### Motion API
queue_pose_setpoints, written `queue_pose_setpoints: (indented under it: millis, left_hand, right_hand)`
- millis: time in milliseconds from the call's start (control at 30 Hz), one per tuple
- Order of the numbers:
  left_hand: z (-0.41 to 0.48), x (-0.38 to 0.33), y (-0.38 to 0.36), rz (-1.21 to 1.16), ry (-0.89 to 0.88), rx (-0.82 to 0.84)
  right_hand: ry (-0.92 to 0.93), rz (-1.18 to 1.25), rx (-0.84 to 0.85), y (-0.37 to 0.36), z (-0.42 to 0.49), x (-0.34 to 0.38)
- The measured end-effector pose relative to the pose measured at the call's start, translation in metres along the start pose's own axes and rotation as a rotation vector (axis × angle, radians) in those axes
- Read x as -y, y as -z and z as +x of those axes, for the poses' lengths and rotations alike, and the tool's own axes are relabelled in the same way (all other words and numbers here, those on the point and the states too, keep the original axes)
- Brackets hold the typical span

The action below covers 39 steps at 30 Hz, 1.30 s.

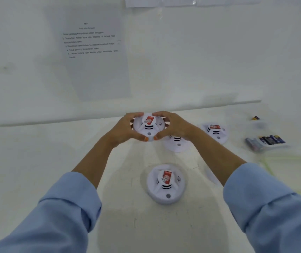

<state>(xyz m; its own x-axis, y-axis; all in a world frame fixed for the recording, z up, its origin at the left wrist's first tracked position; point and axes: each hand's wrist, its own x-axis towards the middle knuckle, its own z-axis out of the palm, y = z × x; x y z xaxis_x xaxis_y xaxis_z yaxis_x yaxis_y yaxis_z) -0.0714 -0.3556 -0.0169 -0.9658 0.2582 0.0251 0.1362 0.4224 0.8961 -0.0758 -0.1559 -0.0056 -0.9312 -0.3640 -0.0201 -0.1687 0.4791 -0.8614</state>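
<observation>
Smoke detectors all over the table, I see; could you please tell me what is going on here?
A person in blue sleeves grips one white smoke detector by its rim, left hand and right hand curled round either side. Three more lie on the white table: the nearest detector, a middle detector partly behind the right wrist, and a far detector. Batteries sit to the right, and a printed sheet hangs on the wall.
</observation>
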Motion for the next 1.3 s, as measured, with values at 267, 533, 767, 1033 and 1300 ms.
queue_pose_setpoints:
  millis: [267,533,767,1033,1300]
  left_hand:
    - [0.021,-0.060,-0.083,0.001,-0.074,-0.029]
    - [0.031,-0.095,-0.165,-0.036,-0.072,-0.038]
    - [0.042,-0.110,-0.202,-0.030,-0.061,-0.017]
    - [0.064,-0.130,-0.241,0.032,-0.063,-0.016]
    - [0.090,-0.158,-0.302,0.049,-0.062,0.018]
  right_hand:
    - [0.045,0.026,-0.035,0.089,-0.046,-0.032]
    - [0.030,0.025,-0.026,0.156,-0.086,-0.075]
    - [0.031,0.023,-0.022,0.186,-0.102,-0.100]
    - [0.047,0.092,-0.010,0.226,-0.114,-0.126]
    - [0.096,0.133,0.034,0.290,-0.126,-0.154]
